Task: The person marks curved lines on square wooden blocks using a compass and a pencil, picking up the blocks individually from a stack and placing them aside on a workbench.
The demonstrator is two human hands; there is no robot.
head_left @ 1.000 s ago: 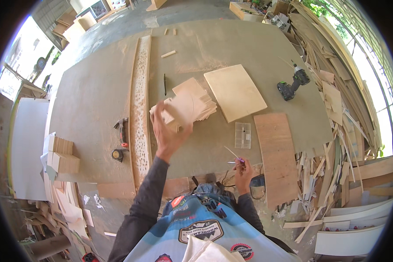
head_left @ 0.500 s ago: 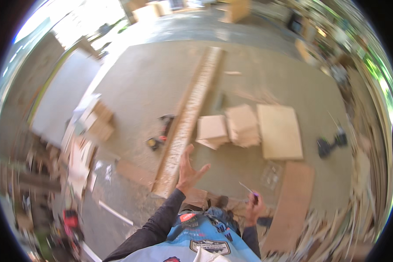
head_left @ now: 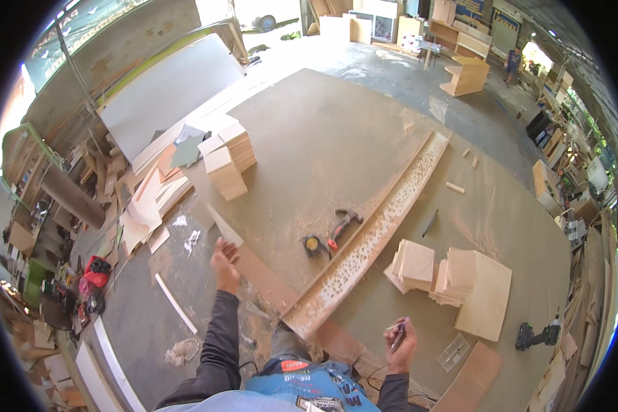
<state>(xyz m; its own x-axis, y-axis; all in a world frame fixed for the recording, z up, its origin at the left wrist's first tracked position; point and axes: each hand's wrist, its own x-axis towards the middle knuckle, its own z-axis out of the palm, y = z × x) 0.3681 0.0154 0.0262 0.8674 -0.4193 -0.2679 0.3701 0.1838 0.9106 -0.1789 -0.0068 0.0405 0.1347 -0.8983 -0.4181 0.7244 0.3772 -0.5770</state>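
Thumb and fingers of the right hand (head_left: 400, 345), at 5 o'clock (clock read from the middle of the view, 12 at the top), pinch a slim tool (head_left: 397, 336) with a purple part; its exact kind cannot be determined. The left hand (head_left: 225, 264), at 8 o'clock, is raised and half spread, fingers loosely bent; contact with the pale panel (head_left: 221, 223) just past its fingertips cannot be determined. A reddish-brown board (head_left: 472, 374) lies between 4 and 5 o'clock, a clear divided case (head_left: 453, 353) just beside it. A long wooden channel (head_left: 369, 240), its floor speckled, crosses the tabletop (head_left: 302, 137) slantwise from 6 o'clock to 2. Beside it, near the centre, lie a tape measure (head_left: 314, 246) and a hammer (head_left: 339, 231). At 4 o'clock sit two uneven stacks of square wooden pieces (head_left: 416, 261), near a larger pale board (head_left: 489, 302); a cordless drill (head_left: 539, 335) lies farther out. A dark pen-like item (head_left: 430, 223) rests near 3 o'clock. Stacked panels (head_left: 230, 165) stand at 10 o'clock, by the tabletop's edge. Beyond, a wooden furniture unit (head_left: 468, 77) stands between 1 and 2 o'clock; a person (head_left: 512, 65) is farther off at 2.
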